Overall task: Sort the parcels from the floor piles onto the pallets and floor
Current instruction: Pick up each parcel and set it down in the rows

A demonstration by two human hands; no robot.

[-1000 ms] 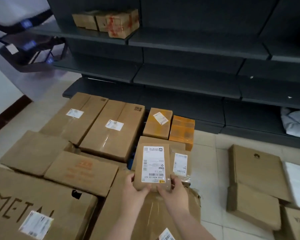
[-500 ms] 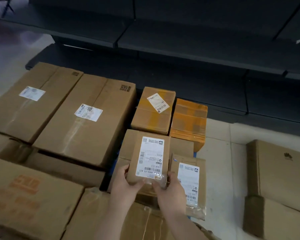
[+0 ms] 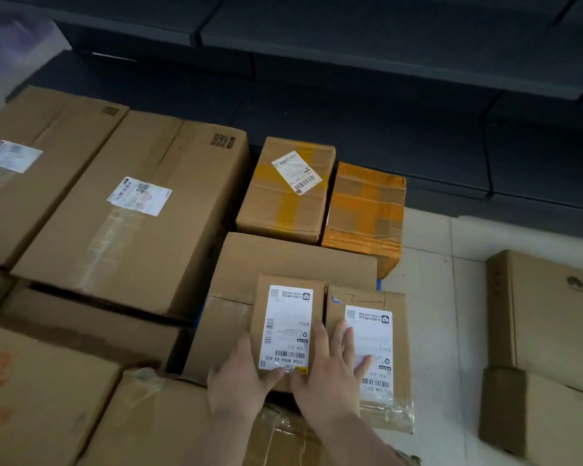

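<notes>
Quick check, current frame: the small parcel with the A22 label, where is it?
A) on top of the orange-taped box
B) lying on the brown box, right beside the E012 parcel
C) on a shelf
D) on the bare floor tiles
B: the A22 parcel lies flat on the brown box, edge to edge with the E012 parcel; left hand and right hand rest on them.

Dark metal shelving (image 3: 367, 55) stands on a pale tiled floor (image 3: 445, 297).
</notes>
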